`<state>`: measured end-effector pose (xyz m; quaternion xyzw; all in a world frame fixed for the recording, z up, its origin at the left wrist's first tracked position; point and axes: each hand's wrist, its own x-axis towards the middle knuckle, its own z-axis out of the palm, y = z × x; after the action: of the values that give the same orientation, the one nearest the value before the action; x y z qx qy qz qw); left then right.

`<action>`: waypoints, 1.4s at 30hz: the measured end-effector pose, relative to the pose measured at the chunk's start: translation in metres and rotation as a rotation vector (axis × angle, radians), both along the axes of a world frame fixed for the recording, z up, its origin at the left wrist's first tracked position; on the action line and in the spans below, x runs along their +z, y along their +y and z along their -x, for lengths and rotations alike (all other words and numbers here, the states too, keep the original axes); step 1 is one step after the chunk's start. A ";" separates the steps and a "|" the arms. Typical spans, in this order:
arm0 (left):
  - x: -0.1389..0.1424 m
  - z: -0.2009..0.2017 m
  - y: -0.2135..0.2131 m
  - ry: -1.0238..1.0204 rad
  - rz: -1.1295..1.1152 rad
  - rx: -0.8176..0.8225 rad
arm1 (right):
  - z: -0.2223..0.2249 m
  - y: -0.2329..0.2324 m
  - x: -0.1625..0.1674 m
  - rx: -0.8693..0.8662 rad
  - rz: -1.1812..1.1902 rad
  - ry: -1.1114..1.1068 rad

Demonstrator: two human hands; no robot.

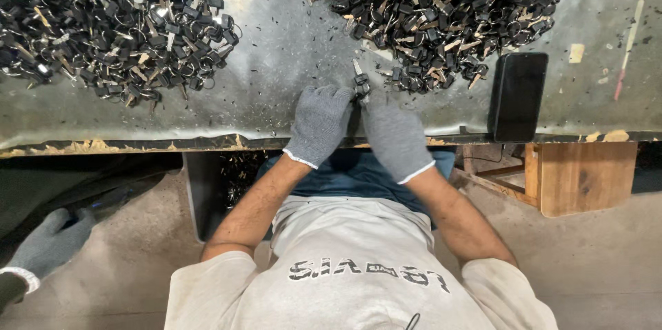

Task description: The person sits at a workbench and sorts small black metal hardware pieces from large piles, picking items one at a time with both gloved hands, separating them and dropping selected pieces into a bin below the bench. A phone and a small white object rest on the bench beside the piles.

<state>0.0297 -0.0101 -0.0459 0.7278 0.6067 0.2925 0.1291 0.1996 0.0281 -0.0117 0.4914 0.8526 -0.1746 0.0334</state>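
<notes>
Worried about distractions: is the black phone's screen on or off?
Off: the black rectangular phone lying flat on the grey metal table shows a uniformly dark screen.

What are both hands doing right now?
Left hand: closed on the key.
Right hand: closed on the same key, with a co-worker's gloved hand far off.

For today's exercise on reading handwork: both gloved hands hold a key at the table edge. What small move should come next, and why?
Probably set the key onto the left pile. Both hands, left and right, pinch it together between two piles; the right pile lies nearest, which suggests keys are drawn from there.
</notes>
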 end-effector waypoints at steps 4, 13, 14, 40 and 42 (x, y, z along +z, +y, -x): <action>-0.003 -0.003 -0.001 0.069 -0.051 -0.005 | 0.003 0.004 0.004 0.043 -0.070 -0.042; -0.002 0.000 0.000 0.026 -0.070 -0.031 | 0.005 0.007 0.006 0.037 -0.052 -0.013; -0.001 0.001 0.001 0.029 -0.073 -0.030 | 0.003 0.010 0.004 0.125 -0.091 0.047; 0.011 -0.001 -0.009 0.046 -0.071 0.107 | -0.015 0.002 -0.005 0.023 0.150 0.110; 0.013 -0.001 -0.008 0.016 -0.112 0.137 | -0.018 -0.001 0.000 0.064 0.128 0.129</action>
<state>0.0305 -0.0183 -0.0333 0.6929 0.6389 0.3282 0.0628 0.2179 0.0272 -0.0119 0.4484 0.8554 -0.2588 0.0154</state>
